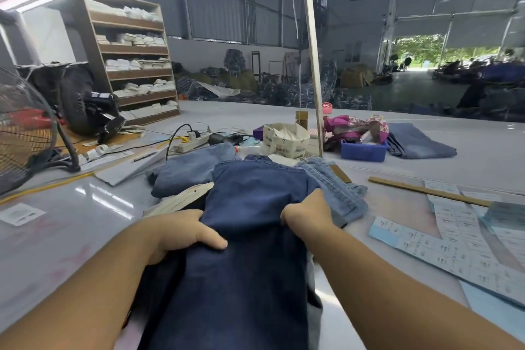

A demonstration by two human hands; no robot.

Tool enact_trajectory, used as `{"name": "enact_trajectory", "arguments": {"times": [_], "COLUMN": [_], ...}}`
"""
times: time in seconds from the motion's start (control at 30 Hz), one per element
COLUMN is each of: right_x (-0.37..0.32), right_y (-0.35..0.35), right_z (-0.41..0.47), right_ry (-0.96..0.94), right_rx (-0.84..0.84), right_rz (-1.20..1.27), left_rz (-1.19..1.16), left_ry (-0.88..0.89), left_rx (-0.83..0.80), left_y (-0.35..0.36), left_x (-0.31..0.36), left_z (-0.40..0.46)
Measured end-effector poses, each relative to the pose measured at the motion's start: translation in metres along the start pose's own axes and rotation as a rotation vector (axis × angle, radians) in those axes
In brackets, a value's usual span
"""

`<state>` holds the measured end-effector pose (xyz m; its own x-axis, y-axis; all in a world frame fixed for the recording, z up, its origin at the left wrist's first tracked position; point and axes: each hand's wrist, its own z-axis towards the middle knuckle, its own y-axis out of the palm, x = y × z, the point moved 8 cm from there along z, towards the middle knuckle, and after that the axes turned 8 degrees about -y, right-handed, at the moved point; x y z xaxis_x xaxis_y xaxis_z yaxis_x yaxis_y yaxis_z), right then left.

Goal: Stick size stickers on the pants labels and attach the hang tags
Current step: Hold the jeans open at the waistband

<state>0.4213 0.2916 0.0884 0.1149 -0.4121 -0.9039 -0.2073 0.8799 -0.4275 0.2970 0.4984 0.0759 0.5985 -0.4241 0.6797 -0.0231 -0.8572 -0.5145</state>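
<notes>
Both hands, left hand (186, 231) and right hand (308, 214), have fingers curled into the dark blue pants (250, 207) lying on the bench (71, 224); I'd pull evenly to bring the waistband label within reach.

Sticker sheets (466, 239) — print too small

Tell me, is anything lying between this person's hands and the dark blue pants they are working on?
Nothing visible does. The left hand and the right hand both already grip the dark blue pants directly, one at each side edge. The lighter jeans lie beside and partly under them, not over them.
</notes>
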Motion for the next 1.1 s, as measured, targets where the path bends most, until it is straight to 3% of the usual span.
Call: {"name": "enact_trajectory", "arguments": {"times": [0.07, 0.17, 0.27, 0.33, 0.4, 0.43, 0.5, 0.57, 0.7, 0.87, 0.97, 1.1], "right_x": [0.003, 0.03, 0.038, 0.028, 0.022, 0.02, 0.024, 0.033, 0.047, 0.037, 0.025, 0.026], "right_y": [0.002, 0.032, 0.043, 0.043, 0.045, 0.049, 0.057, 0.064, 0.059, 0.027, -0.021, -0.115], "right_z": [-0.02, -0.057, -0.053, -0.053, -0.06, -0.065, -0.068, -0.065, -0.064, -0.095, -0.128, -0.17], "right_ry": [-0.069, -0.095, -0.082, -0.138, -0.267, -0.336, -0.455, -0.508, -0.428, -0.336, -0.347, -0.159], "right_rx": [-0.026, -0.181, -0.248, -0.23, -0.136, -0.106, -0.108, -0.191, -0.347, -0.621, -0.714, -0.626], "right_rz": [-0.158, -0.395, -0.386, -0.41, -0.661, -0.799, -0.949, -0.977, -0.912, -1.004, -1.033, -1.075], "left_rz": [-0.002, 0.175, 0.193, 0.413, 0.606, 0.63, 0.694, 0.686, 0.754, 0.767, 0.716, 0.749], "left_ry": [-0.023, -0.117, -0.115, -0.137, 0.025, 0.168, 0.326, 0.252, 0.058, -0.067, 0.11, 0.45], "left_rx": [0.069, 0.385, 0.594, 0.84, 1.095, 1.134, 1.045, 0.896, 0.728, 0.574, 0.56, 0.453], "left_y": [-0.003, -0.015, -0.026, -0.03, -0.011, 0.009, 0.055, 0.079, 0.074, 0.079, 0.115, 0.204], "left_x": [-0.006, -0.022, -0.013, 0.003, 0.022, 0.025, 0.017, -0.007, -0.021, 0.019, 0.074, 0.158], "left_z": [0.003, 0.009, 0.005, -0.011, -0.027, -0.029, -0.024, -0.009, 0.016, -0.012, -0.051, -0.117]}}
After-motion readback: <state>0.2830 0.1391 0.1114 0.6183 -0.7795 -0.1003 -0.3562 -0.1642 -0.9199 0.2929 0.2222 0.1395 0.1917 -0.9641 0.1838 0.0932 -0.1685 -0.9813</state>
